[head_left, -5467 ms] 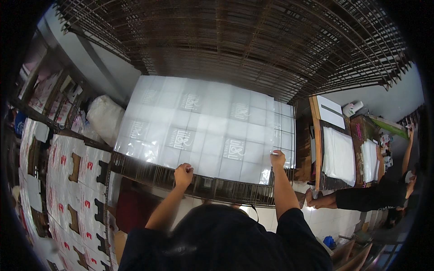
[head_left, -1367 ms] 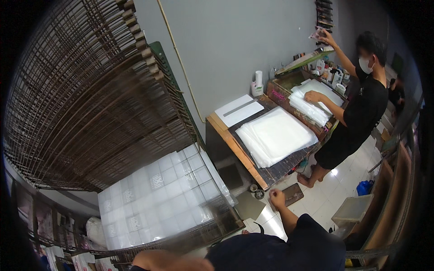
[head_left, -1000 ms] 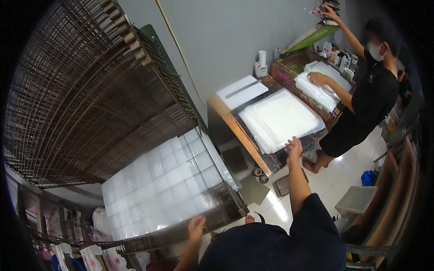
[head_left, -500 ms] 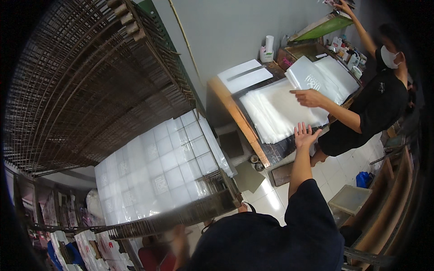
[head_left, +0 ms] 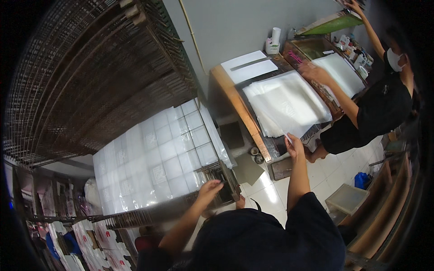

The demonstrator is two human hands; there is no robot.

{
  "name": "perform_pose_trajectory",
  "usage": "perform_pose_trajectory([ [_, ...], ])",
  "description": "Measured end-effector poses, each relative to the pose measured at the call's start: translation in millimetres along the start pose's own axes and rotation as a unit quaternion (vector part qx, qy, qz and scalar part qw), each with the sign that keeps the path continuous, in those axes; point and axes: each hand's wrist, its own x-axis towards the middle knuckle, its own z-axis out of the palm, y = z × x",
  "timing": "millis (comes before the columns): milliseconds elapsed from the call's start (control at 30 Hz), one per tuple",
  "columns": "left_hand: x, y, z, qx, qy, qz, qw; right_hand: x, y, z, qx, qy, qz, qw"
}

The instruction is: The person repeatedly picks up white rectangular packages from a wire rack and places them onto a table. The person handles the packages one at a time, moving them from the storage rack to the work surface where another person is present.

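Fingers of the right hand are pinched on the near corner of a translucent white plastic sheet with a pale printed patch, which lies over the table's stack. From where I watch, the left hand is loosely open beside the rack's near corner, with nothing visible in it; I cannot tell whether it touches the metal.

Biggest in my view is the dark metal wire rack, its many tiers tilted up; its lowest grid carries broad translucent printed sheets. Next comes the dark-topped table with a bare wooden edge, bearing a thick stack of translucent white sheets and, toward the wall, a flat white board with a grey band.

Beyond it I see a co-worker's blurred hand near a second pile of clear film, under a raised green-faced frame.

On the floor sits a pale, shallow rectangular box; its contents I can't make out. White bottles and tubs crowd behind the film. A white plastic container by the wall holds an upright white roll. Smallest are two round cans below the table, too small to see into.
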Motion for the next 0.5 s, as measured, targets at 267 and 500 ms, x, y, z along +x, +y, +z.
perform_pose_trajectory([
  [267, 78.6, 42.3, 52.8, -0.327, -0.226, -0.206, 0.894, -181.7, -1.9, 39.6, -0.235, -0.030, -0.094, 0.967],
  [500, 85.0, 5.4, 50.4, -0.370, -0.344, -0.143, 0.851, -297.1, -37.7, 87.1, -0.338, -0.106, -0.084, 0.931],
])
